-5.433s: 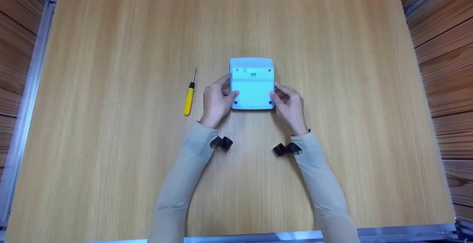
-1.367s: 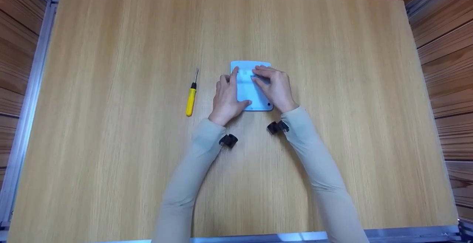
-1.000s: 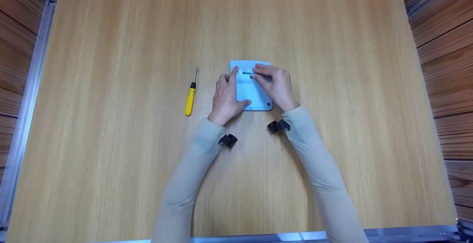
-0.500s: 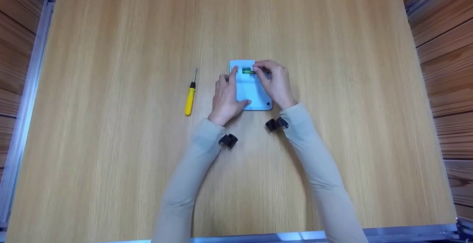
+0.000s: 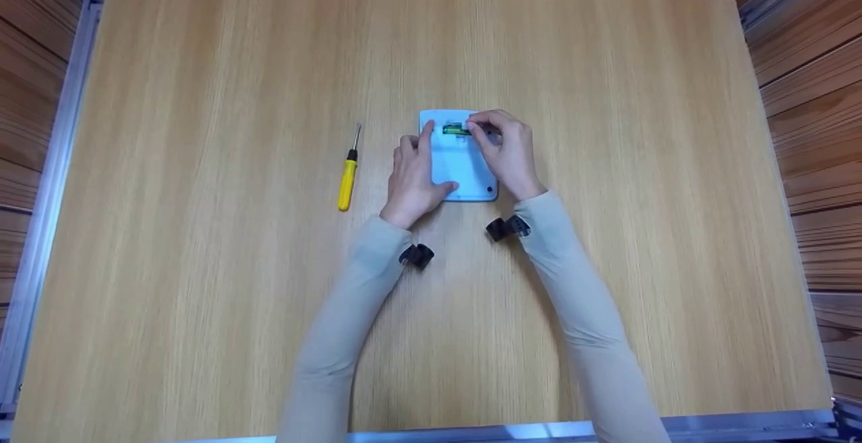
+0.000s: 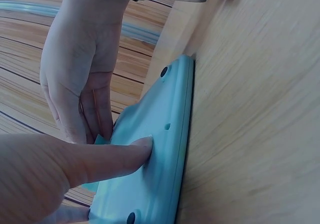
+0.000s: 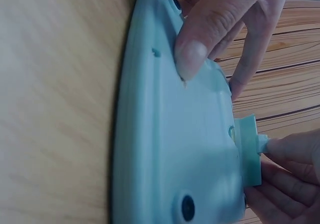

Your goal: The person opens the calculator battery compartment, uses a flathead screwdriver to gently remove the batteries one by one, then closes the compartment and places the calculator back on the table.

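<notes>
A light blue calculator [image 5: 465,172] lies back side up on the table, with dark round feet at its corners. My left hand [image 5: 412,177] steadies it in the head view, thumb pressing on its back and fingers spread along the left side. A green battery [image 5: 455,130] shows in the uncovered compartment near the far end. Just above the compartment, my right hand [image 5: 505,150] pinches the small light blue battery cover [image 7: 248,151] by its tab, seen raised on edge in the right wrist view. The right fingers hide part of the compartment in the head view.
A screwdriver [image 5: 347,177] with a yellow handle lies left of the left hand, its tip pointing away. The wooden table [image 5: 202,261] has metal rails along its left and near edges. Wood-panelled walls stand around it.
Earlier both hands held the calculator by its sides with the compartment covered. The right hand has since lifted the cover, exposing the green battery, and the left hand has moved farther over the back.
</notes>
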The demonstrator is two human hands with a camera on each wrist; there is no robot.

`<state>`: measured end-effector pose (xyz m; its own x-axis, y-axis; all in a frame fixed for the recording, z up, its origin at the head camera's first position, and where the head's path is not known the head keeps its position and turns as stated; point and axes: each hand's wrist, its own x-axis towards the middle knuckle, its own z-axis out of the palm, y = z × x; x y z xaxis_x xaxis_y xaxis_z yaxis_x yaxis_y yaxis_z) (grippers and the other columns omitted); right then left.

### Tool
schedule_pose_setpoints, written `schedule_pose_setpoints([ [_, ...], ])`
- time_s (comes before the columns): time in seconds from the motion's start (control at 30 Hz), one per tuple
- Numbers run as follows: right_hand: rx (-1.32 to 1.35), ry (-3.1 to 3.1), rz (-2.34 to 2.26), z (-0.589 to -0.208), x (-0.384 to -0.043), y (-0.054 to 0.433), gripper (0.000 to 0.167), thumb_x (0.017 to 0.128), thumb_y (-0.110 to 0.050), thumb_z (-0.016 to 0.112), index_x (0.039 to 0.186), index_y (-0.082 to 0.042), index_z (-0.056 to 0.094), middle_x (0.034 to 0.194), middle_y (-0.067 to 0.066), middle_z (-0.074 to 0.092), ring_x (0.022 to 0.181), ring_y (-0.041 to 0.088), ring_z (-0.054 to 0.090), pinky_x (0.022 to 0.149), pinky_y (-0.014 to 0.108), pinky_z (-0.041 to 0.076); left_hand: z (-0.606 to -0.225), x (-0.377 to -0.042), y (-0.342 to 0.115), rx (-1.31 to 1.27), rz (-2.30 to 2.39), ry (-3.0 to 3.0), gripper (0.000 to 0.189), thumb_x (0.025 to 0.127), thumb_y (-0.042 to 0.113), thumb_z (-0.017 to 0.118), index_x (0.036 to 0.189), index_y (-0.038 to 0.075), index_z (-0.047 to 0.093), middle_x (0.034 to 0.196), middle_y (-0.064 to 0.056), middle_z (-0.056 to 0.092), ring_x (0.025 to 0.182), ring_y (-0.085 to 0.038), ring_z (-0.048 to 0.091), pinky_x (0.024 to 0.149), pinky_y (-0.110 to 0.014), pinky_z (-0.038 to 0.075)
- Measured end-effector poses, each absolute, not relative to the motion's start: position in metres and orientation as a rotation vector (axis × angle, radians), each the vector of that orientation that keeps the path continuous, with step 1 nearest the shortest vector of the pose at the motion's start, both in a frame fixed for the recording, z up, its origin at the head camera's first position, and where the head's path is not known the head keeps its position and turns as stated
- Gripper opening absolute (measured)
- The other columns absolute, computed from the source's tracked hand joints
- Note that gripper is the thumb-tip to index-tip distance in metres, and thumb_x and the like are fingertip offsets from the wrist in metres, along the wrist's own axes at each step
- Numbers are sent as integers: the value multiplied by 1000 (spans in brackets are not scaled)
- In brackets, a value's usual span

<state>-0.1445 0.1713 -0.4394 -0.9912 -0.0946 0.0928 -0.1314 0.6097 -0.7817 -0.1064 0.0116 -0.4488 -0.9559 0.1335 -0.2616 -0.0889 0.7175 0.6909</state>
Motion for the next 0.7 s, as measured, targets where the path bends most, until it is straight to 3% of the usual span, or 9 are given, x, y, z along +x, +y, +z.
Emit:
schedule_pose_setpoints([
  [0.7, 88, -2704, 1418, -440, -138, 192, 20, 94, -17, 61, 106, -4, 70, 109, 10, 67, 109, 19, 62, 100, 26, 45, -448, -106, 13, 6, 1090, 2611, 101, 80, 27, 78, 155, 20, 11, 143, -16, 31, 126, -26, 37, 92, -35, 46],
])
